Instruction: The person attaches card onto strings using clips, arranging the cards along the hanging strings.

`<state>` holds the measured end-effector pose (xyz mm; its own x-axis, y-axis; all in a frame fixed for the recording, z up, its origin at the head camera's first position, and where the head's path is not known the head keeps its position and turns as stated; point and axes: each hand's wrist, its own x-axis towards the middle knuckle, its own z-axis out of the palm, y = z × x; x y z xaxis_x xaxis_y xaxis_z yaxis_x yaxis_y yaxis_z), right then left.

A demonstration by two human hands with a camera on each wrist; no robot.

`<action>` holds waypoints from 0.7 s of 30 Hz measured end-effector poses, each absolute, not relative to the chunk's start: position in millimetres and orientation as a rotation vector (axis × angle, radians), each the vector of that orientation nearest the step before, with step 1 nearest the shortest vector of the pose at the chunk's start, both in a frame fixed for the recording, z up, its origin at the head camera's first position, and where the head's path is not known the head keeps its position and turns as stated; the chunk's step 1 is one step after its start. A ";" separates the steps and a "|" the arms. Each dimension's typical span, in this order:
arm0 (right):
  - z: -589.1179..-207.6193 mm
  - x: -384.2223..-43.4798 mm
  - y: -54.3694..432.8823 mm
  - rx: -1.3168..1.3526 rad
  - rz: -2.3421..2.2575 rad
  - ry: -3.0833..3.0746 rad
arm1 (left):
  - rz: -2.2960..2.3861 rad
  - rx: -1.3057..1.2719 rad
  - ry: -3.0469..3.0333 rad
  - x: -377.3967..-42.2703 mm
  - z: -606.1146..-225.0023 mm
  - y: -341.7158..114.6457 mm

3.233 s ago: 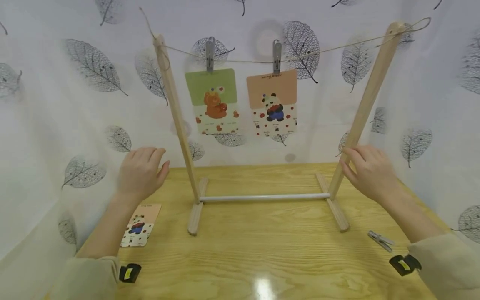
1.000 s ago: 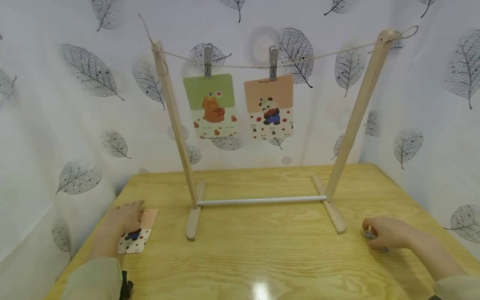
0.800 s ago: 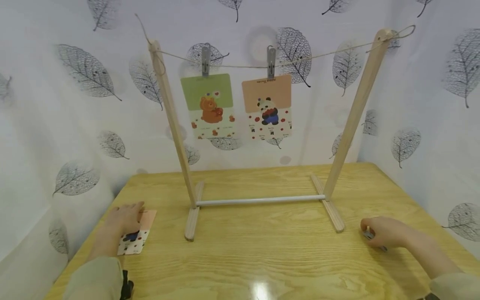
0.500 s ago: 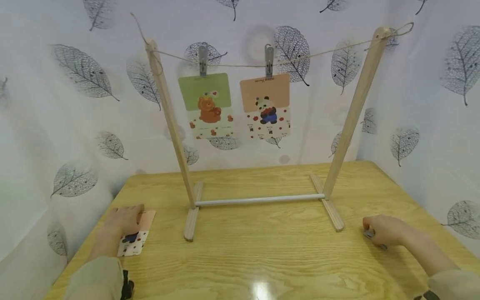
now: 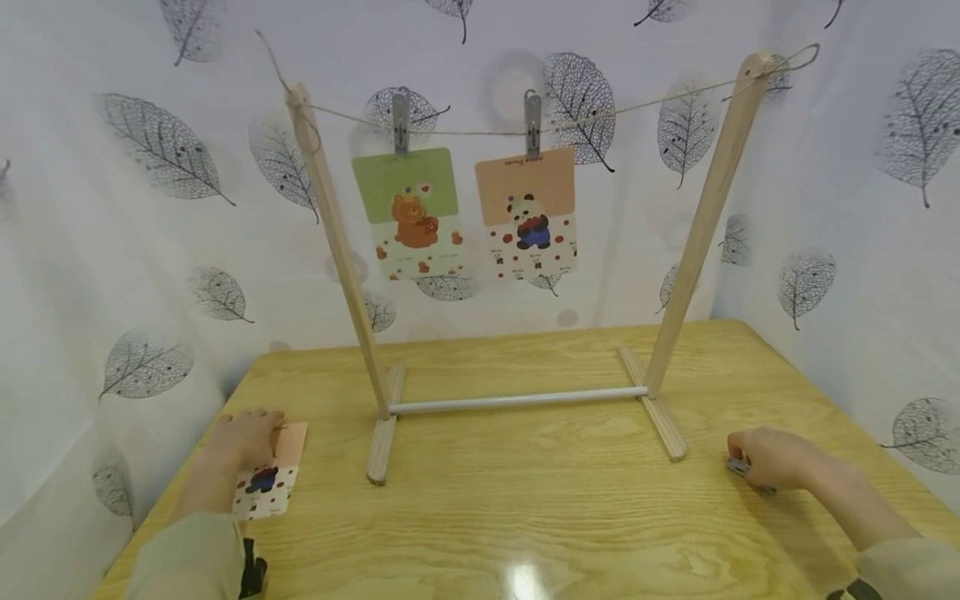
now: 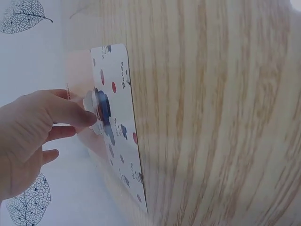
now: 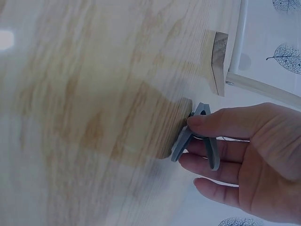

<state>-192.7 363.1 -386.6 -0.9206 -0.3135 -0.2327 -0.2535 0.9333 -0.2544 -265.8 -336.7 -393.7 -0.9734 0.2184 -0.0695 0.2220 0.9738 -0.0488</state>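
Note:
At the left of the table, my left hand [image 5: 246,440] is on a card with a panda print [image 6: 117,103]. In the left wrist view its thumb lies over the printed face and its curled fingers reach the far long edge, partly hidden by the card. My right hand [image 5: 772,458] pinches a grey clothespin [image 7: 202,136] low over the right side of the table, thumb on one side and fingers on the other. Two cards hang by clothespins from a string: a green bear card [image 5: 412,217] and an orange panda card [image 5: 527,212].
A wooden rack stands mid-table, with a left post [image 5: 341,250], a right post [image 5: 705,225] and a white crossbar [image 5: 517,401] low between its feet. The string [image 5: 465,132] spans the post tops. A leaf-print curtain [image 5: 637,283] surrounds the table.
Both hands came down from beside the rack, the left to the panda card, the right to the clothespin. Over the last half second the card has shifted slightly towards the near edge.

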 end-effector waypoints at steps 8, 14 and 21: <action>-390.4 -188.1 363.9 -0.486 -0.276 2.924 | -0.153 0.413 3.124 -265.4 -393.6 -338.2; -387.4 -190.4 363.3 -0.485 -0.228 2.996 | -0.180 0.453 3.177 -266.3 -392.6 -339.4; -382.4 -193.8 363.8 -0.548 -0.149 3.090 | -0.201 0.455 3.231 -270.2 -387.1 -338.0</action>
